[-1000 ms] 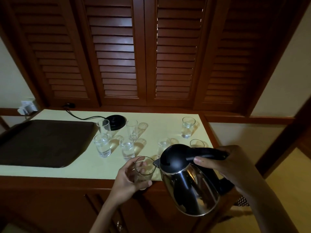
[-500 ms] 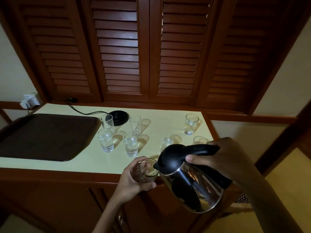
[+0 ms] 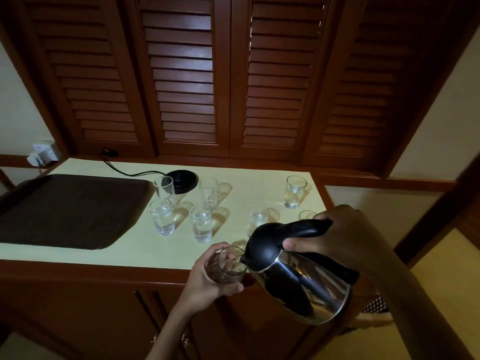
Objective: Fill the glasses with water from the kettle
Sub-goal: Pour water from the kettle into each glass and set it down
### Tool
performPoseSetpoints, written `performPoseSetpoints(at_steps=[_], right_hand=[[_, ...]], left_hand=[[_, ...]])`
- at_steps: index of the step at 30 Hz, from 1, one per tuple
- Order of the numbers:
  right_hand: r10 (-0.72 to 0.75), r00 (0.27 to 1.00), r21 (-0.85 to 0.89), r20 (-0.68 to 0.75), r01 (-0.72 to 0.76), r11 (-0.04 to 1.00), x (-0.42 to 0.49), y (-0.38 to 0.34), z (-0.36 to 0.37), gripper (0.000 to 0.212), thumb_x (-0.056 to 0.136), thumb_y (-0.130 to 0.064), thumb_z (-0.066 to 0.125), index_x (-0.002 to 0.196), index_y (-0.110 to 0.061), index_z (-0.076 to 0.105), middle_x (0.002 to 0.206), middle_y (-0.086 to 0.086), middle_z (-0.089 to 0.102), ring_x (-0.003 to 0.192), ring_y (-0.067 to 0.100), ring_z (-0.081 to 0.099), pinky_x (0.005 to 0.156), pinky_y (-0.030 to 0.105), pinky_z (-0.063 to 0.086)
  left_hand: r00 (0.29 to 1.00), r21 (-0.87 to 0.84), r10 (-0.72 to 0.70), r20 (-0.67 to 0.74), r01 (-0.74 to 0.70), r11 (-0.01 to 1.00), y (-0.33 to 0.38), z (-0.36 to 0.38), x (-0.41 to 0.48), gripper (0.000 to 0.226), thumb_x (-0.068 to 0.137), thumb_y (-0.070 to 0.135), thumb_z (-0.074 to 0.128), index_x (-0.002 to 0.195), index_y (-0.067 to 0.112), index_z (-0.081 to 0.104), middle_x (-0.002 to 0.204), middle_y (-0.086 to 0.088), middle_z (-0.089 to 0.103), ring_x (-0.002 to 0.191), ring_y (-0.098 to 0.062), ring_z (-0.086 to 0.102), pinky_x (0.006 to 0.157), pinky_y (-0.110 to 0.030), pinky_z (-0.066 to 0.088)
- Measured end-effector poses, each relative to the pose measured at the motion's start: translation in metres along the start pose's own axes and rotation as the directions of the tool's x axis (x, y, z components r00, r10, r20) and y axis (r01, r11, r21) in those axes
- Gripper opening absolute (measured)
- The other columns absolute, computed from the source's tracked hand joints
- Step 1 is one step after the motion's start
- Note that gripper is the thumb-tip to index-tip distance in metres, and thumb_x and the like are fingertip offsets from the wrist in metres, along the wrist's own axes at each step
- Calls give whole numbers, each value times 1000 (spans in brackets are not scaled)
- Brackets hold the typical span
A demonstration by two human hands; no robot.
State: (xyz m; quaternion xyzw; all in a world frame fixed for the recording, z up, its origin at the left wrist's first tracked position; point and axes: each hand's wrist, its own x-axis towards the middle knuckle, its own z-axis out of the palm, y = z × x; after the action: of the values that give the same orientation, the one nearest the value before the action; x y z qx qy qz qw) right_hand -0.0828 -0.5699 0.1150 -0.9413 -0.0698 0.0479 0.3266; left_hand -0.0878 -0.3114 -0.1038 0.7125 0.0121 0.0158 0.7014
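The pale counter carries 7 glasses, most holding water (1 is half hidden behind the kettle). The kettle is tilted, its spout at the rim of the held glass, which hangs out past the counter's front edge. A fast pour or a drifting spout would likely send water down the cabinet. The right hand curls round the kettle's handle. The left hand wraps the held glass, fingers on its far side, thumb across the near wall.

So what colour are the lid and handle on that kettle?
The kettle has a black lid and handle over a shiny silver body; the head view shows it.
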Motion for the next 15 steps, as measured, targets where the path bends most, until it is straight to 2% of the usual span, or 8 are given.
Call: performPoseSetpoints(at_steps=[3,5,7,10,12,15], right_hand=[[5,1000,-12,1,-5,1000,0,0,-1,56,44,-74,77,68,-23,77,64,-5,77,60,7,72,74,39,63],[0,1000,-33,-1,0,999,1,0,-1,58,44,-75,76,66,-21,75,63,-4,76,60,7,71,71,37,62],[8,1000,-49,3,-7,999,2,0,-2,51,49,-71,80,63,-23,74,60,-8,75,58,5,70,65,31,59],[3,1000,-73,4,-2,997,2,0,-4,49,51,-69,82,63,-23,74,62,-6,75,58,7,71,68,34,61],[-4,1000,-86,7,4,996,2,-1,-6,53,49,-72,79,66,-22,75,64,-4,76,58,8,72,72,37,63],[-5,1000,-85,11,6,996,1,-2,-8,49,49,-73,79,63,-26,73,61,-12,75,53,1,69,65,29,61]], left_hand=[[1000,1,-1,0,1,1000,1,1,0,89,51,-9,98,128,13,59,113,-12,77,107,-28,74,93,-33,59],[1000,4,0,6,0,1000,1,2,0,87,52,-12,96,128,12,58,112,-11,77,106,-27,75,89,-30,59],[1000,1,3,9,-3,1000,2,2,-1,87,53,-12,96,128,12,58,113,-11,77,106,-27,75,88,-28,59],[1000,5,14,20,-14,1000,4,3,-3,86,54,-11,96,128,12,58,113,-8,78,108,-26,75,88,-26,58],[1000,5,15,18,-15,1000,4,3,-3,86,54,-10,96,128,12,58,113,-10,77,107,-27,75,90,-29,59],[1000,0,26,16,-26,1000,2,2,-3,88,53,-8,98,128,12,58,114,-13,76,107,-30,74,93,-34,59]])
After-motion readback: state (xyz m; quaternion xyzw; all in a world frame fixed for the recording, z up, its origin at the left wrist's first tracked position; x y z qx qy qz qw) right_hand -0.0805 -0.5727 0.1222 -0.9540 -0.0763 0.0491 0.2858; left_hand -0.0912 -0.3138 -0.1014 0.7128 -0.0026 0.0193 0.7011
